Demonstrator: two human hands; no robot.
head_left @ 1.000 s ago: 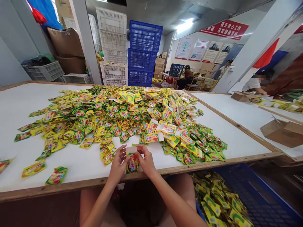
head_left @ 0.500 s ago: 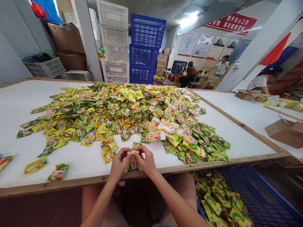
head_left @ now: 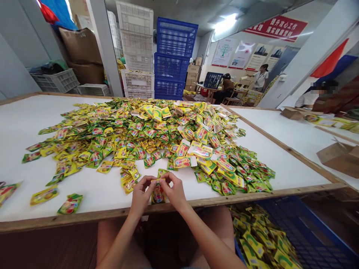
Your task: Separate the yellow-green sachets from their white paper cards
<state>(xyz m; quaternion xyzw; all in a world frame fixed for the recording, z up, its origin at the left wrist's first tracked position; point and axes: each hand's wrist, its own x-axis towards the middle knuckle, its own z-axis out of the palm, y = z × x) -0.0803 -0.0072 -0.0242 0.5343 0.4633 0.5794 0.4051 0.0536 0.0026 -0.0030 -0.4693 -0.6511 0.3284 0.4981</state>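
Note:
Both hands pinch the top end of a small printed carton (head_left: 158, 194), which stands near the front edge of the table. My left hand (head_left: 141, 191) has its thumb and forefinger at the carton's upper left corner. At the upper right corner, the fingers of my right hand (head_left: 174, 189) are closed on it in the same way. A green sachet (head_left: 162, 172) lies just behind the fingertips, partly covered. Beyond is a wide heap of yellow and green sachets (head_left: 98, 130), with open-ended yellow cartons (head_left: 200, 151) piled on its right part.
Several loose sachets (head_left: 70, 204) lie at the front left. Below the table on the right, a blue crate (head_left: 308, 228) holds many yellow cartons. A wooden strip (head_left: 280, 144) divides the table. Stacked crates (head_left: 176, 37) stand behind; other people are at the far right.
The yellow flap at the carton's top, raised between my thumbs before, now shows less, and more of the printed front is visible. My hands stay in nearly the same place.

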